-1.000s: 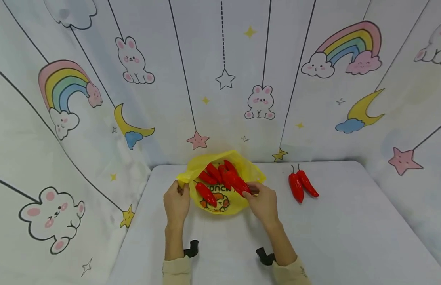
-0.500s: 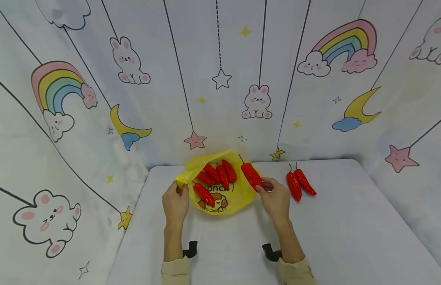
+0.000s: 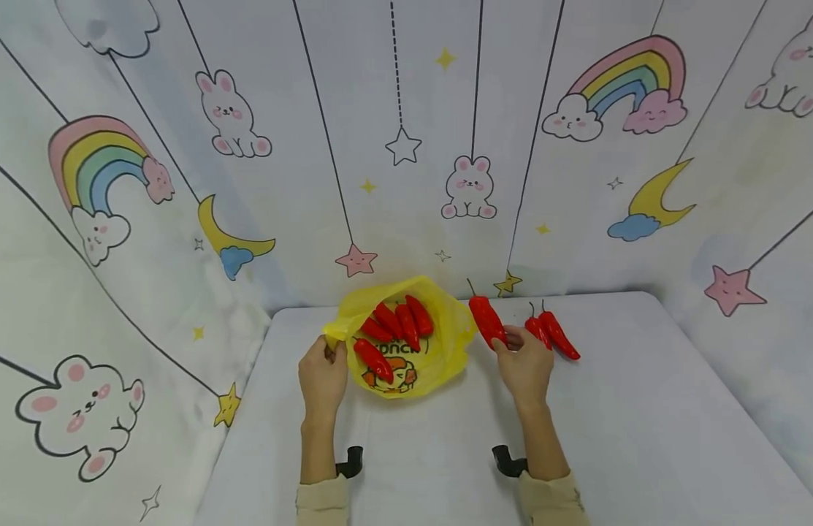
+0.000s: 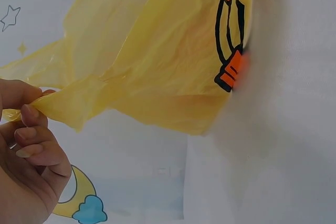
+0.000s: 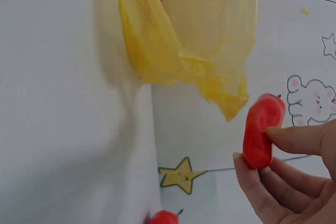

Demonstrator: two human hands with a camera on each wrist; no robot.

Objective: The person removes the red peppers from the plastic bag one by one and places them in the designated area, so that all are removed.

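A yellow plastic bag (image 3: 442, 365) with a printed cartoon stands open-mouthed at the back of the table, and several red chili peppers (image 3: 375, 361) show in it. My left hand (image 3: 323, 374) pinches the bag's left edge; the left wrist view has the gathered plastic (image 4: 65, 100) between thumb and fingers. Just right of the bag, my right hand (image 3: 526, 371) holds a red chili pepper (image 3: 486, 320) by its lower end, stem up. In the right wrist view this pepper (image 5: 260, 129) is apart from the bag. Behind that hand lie two more peppers (image 3: 560, 336), one partly hidden.
A white table (image 3: 643, 409) carries everything. Behind it hangs a white backdrop (image 3: 314, 183) printed with rabbits, rainbows and stars. Black curved pieces (image 3: 509, 462) show beside both wrists.
My right hand has moved right with its chili pepper, from over the bag's mouth to beside it. My left hand keeps its grip on the bag. The head view has shifted slightly.
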